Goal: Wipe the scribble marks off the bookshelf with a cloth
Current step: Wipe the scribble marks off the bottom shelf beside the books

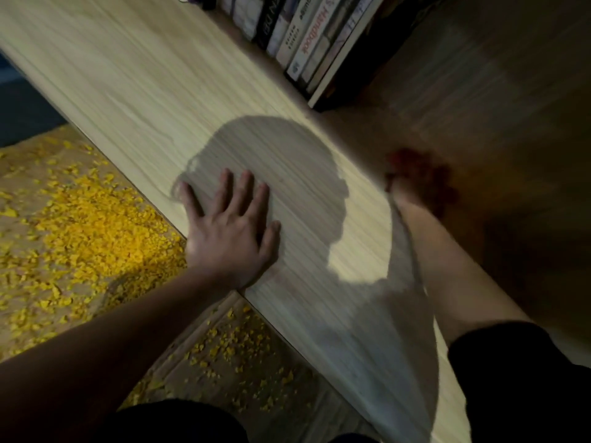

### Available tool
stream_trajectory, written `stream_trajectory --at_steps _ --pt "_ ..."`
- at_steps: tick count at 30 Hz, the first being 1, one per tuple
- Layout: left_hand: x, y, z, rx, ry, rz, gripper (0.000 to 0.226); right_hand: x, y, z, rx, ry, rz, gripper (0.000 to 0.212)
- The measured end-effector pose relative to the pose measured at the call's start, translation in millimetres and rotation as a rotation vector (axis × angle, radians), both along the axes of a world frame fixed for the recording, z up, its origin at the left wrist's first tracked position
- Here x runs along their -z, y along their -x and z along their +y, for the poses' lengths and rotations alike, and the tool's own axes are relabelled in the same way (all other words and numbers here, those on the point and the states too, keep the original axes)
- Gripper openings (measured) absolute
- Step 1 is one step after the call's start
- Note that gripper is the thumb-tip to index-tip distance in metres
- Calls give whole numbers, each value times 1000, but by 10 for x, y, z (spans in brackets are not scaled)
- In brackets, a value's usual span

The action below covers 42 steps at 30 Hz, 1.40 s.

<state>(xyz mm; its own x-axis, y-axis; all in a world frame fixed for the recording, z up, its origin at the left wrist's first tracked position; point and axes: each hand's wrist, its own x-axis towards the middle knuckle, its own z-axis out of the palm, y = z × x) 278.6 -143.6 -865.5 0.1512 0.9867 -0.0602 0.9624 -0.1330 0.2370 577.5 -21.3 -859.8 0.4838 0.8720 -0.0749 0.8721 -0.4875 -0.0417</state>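
Left hand [230,231] flat, fingers spread, on bookshelf [144,91] panel edge; right hand [409,198] with red cloth [423,174] blurred inside dark recess, grip unreadable; risk: gloom may hide scribbles, so marks get missed.

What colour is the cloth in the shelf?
Red. The cloth shows, blurred and dim, at the right hand in the head view.
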Motion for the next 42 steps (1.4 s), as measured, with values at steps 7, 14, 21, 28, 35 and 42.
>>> stream_trajectory --at_steps 7,14,21,28,35,42 --pt "-30 25 11 -35 9 -74 81 56 1644 -605 -689 -101 289 45" --pt "-24 48 4 -9 15 -71 85 18 478 -1445 -554 -133 120 51" --pt "-35 31 -14 -4 19 -73 68 -49 705 -1800 -383 -92 228 46" --pt "-16 46 1 49 50 -10 86 -26 302 -3455 -296 -68 337 49" --pt "-31 58 17 80 51 27 88 -46 343 -2517 164 -74 172 50" --pt "-95 122 31 159 151 72 98 -133 439 -3726 -158 -82 439 40"
